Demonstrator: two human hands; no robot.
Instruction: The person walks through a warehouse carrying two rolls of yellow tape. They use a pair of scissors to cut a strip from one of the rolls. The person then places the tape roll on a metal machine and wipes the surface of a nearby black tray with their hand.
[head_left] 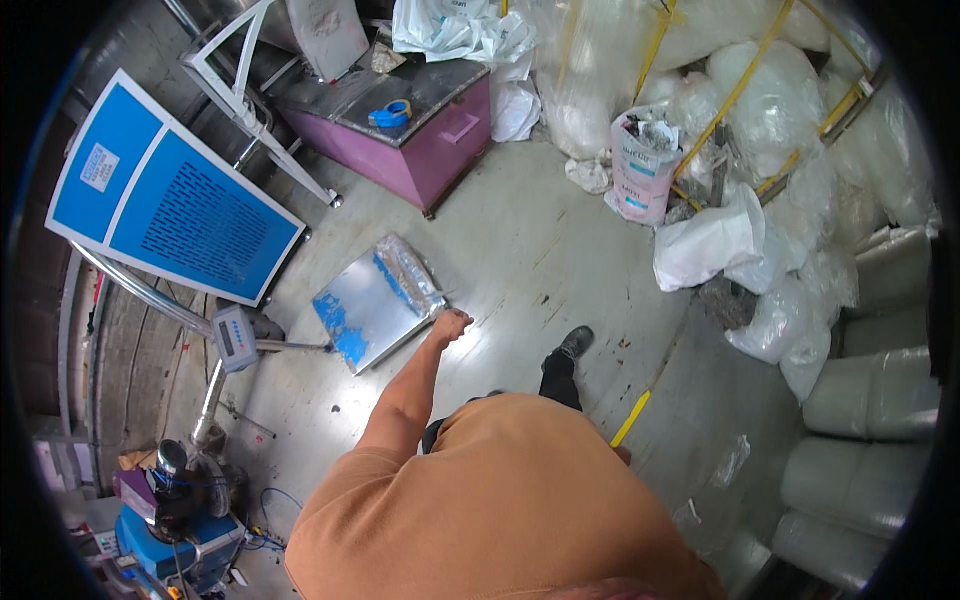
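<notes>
My left hand [453, 326] is at the end of my outstretched bare arm, its fingers curled together with nothing visible in them. In this view it overlaps the near right corner of a low metal scale platform [385, 312]; I cannot tell whether it touches. The platform has torn blue film on its top and a crumpled clear-wrapped strip along one edge. Only a sliver of my right hand [624, 456] shows beyond my orange shirt, its fingers hidden. Close to it is a bright yellow strip [632, 418], in line with a dark floor seam; I cannot tell whether the hand holds it.
A scale display [236, 338] stands on a post beside a blue panelled cabinet [180, 190]. Blue tape [391, 114] lies on a purple chest [440, 140]. White sacks [645, 165] and clear plastic bags [765, 100] crowd the right, above wrapped rolls [870, 395]. Machinery [180, 520] stands lower left.
</notes>
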